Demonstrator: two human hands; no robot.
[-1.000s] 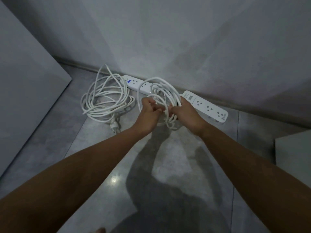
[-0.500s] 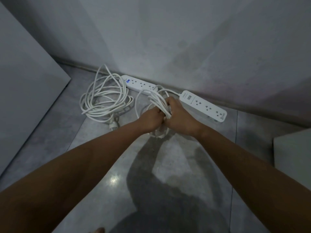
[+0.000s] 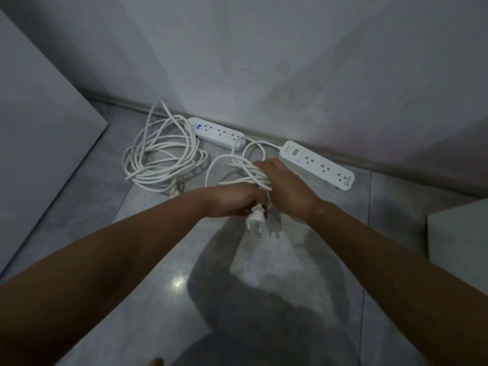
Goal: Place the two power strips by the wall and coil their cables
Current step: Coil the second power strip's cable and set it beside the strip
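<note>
Head view: left hand [image 3: 235, 200] and right hand [image 3: 285, 186] together, both clenched on bundled cable [image 3: 248, 173]; plug [image 3: 255, 216] dangles beneath left hand. Right power strip [image 3: 317, 165] just beyond right hand; left power strip [image 3: 216, 133] and coiled cable [image 3: 161, 159] beyond left, by wall [image 3: 264, 62].

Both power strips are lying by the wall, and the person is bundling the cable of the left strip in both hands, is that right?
Not quite. In the head view the bundled cable runs to the right power strip; the left strip's cable lies coiled on the floor, untouched.
</note>
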